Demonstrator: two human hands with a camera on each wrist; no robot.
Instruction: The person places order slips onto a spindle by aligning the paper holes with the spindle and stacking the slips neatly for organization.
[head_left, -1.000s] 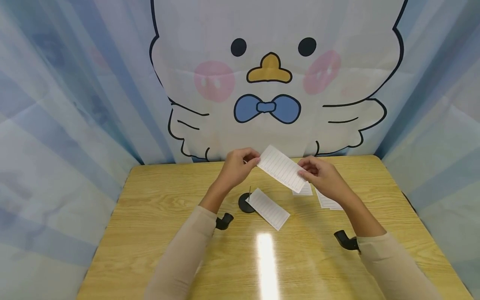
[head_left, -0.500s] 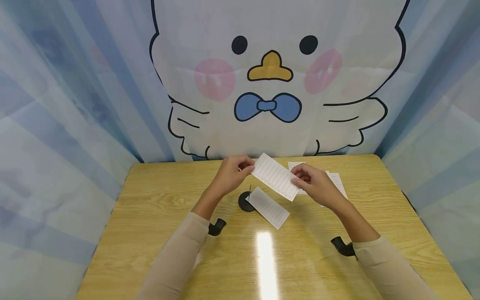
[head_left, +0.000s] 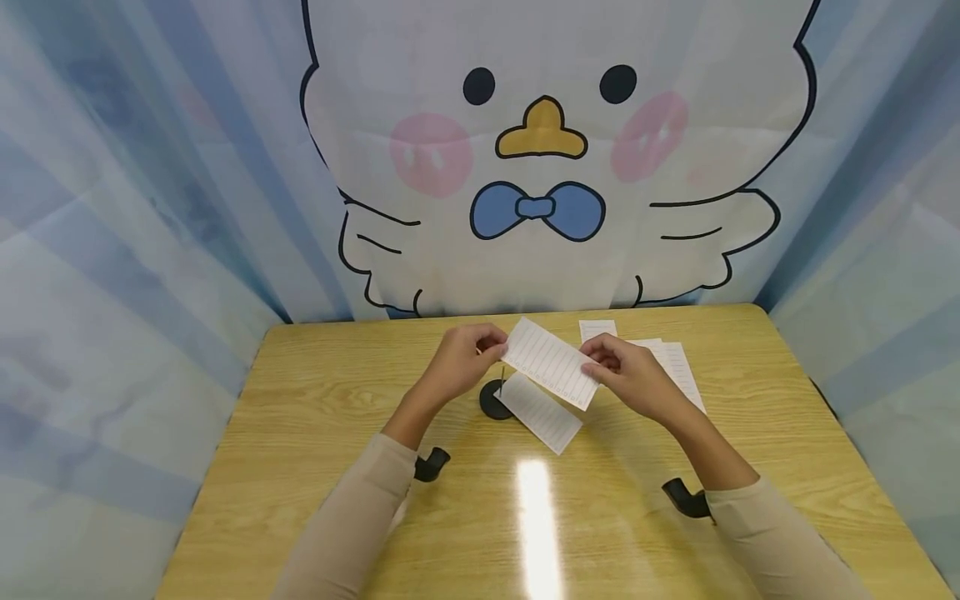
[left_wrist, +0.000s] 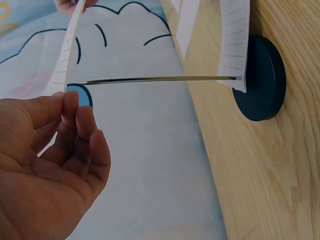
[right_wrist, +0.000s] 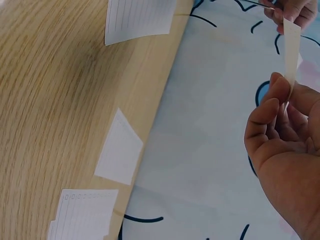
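Over the table, both hands hold a white lined paper slip. My left hand pinches its left corner between thumb and forefinger, and my right hand pinches its right end. Just below stands a bill spike with a round black base and an upright thin metal needle. Another lined slip lies low on the spike, the needle through its corner. In the left wrist view the needle's tip is close to the held slip; whether they touch I cannot tell.
Several loose slips lie at the table's back right, including a small slip and a lined slip partly behind my right hand. A curtain with a cartoon print hangs along the wooden table's back edge.
Both hands have brought the held slip lower and slightly left, closer over the spike. More of the loose slips at the back right now shows. The slip on the spike has stayed put.
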